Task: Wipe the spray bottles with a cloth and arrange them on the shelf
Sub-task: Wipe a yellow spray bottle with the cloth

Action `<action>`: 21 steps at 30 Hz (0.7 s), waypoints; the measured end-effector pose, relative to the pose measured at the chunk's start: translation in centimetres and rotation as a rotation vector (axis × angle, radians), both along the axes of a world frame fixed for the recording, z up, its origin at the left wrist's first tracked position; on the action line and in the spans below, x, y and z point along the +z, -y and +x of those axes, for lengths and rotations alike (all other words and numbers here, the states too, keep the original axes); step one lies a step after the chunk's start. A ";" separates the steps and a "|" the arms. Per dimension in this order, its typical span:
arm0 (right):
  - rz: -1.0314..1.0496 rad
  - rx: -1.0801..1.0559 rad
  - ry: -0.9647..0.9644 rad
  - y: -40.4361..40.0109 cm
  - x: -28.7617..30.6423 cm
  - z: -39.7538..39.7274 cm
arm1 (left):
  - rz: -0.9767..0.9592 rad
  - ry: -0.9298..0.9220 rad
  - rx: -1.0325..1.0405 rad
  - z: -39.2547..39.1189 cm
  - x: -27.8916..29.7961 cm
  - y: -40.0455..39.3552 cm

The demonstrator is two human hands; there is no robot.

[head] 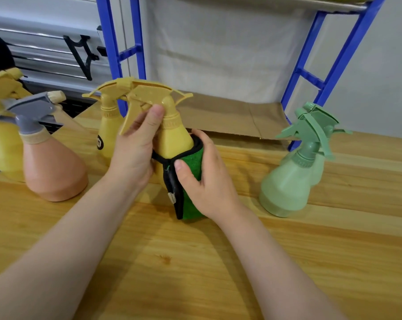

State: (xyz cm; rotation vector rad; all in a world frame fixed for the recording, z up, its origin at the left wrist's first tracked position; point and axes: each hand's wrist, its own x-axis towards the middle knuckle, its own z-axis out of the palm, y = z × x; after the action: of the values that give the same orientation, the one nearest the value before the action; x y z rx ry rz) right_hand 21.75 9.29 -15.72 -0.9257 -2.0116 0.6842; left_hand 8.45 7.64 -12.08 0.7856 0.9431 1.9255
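Your left hand (135,146) grips a yellow bottle's (172,137) neck; your right hand (202,179) wraps the cloth (190,162) round it. Bottles: three yellow, one pink (54,167), one green (292,181).

left hand (133,155): frame centre, thumb up, fingers curled in a grip | right hand (204,179): just right of it, fingers wrapped | forearms: bare, from lower edge

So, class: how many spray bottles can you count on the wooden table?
5, maybe more out of frame: yellow plastic spray bottle far left, pink bottle beside it, yellow bottle behind the held yellow bottle, green bottle right.
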 end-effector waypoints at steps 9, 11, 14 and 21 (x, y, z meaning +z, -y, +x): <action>0.012 0.030 -0.140 -0.2 0.7 0.5 | -0.050 -0.128 -0.254 0.8 -0.5 0.5; -0.003 0.026 -0.173 -0.2 0.8 0.5 | -0.028 -0.141 -0.318 0.8 -0.6 0.6; -0.027 0.004 -0.199 -0.1 0.8 0.3 | -0.021 -0.147 -0.361 0.8 -0.5 0.6; -0.072 -0.053 -0.221 -0.2 0.7 0.1 | -0.042 -0.216 -0.277 1.5 -0.2 0.7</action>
State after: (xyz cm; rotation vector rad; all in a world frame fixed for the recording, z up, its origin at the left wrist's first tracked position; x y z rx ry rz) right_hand 21.84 9.47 -14.97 -0.9004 -1.7724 0.7981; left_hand 9.91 6.93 -12.25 1.0567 0.9438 1.6000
